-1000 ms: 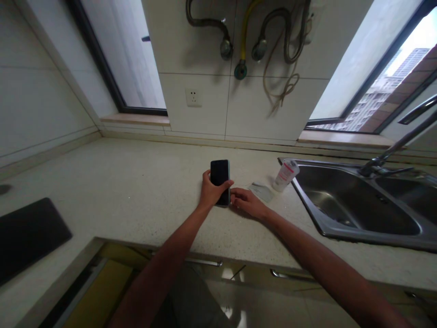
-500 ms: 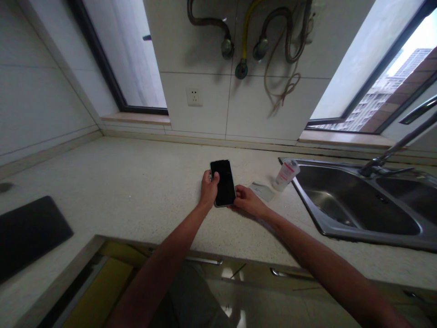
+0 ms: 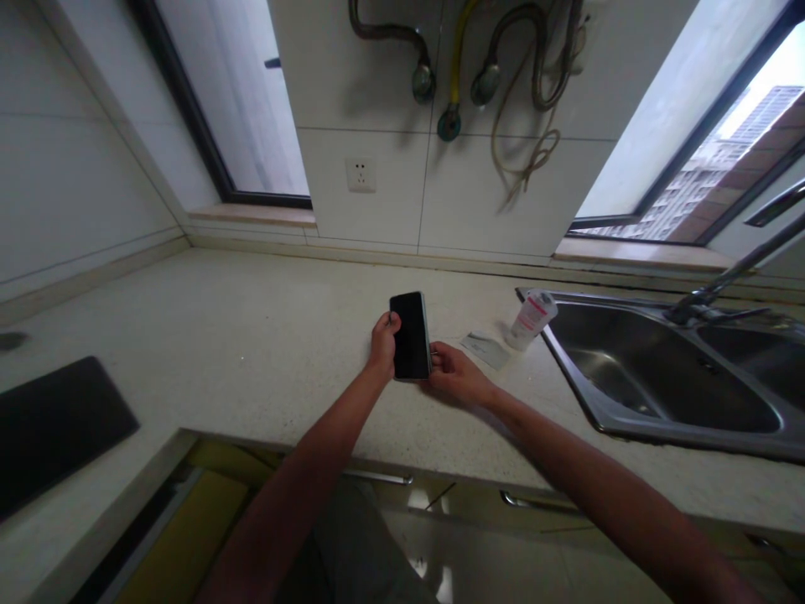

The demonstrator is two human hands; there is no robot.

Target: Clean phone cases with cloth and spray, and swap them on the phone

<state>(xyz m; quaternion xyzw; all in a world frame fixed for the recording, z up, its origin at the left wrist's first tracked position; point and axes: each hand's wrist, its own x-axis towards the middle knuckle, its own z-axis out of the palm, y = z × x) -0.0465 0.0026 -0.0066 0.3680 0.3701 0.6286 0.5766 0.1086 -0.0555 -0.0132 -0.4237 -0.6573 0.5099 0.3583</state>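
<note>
The flat, rectangular black-screened phone with a pale edge is at the middle of the speckled off-white stone bench, between the two hands; whether its near end rests on the surface or is lifted a little, I cannot tell. The left hand grasps the phone by its left side, thumb lying over the screen's left edge; the right hand is half curled against the lower right edge, and whether its fingertips grip the phone, pinch something small there or only touch it cannot be told.

As for progress, I judge the handling to be under way: the phone is already secured in the left hand, with the right fingers in place at its side; the screen is dark, no part of the phone is visibly apart from it, and letting go of it is not yet done; any result at that edge is hidden by the fingers.

As for writing, the phone's face shows no brand; to the right, the translucent plastic cup with red-pink print leans near the steel sink, its lettering too small to read; the flat grey-white packet, just left of the cup, bears only faint, illegible marks.
</note>
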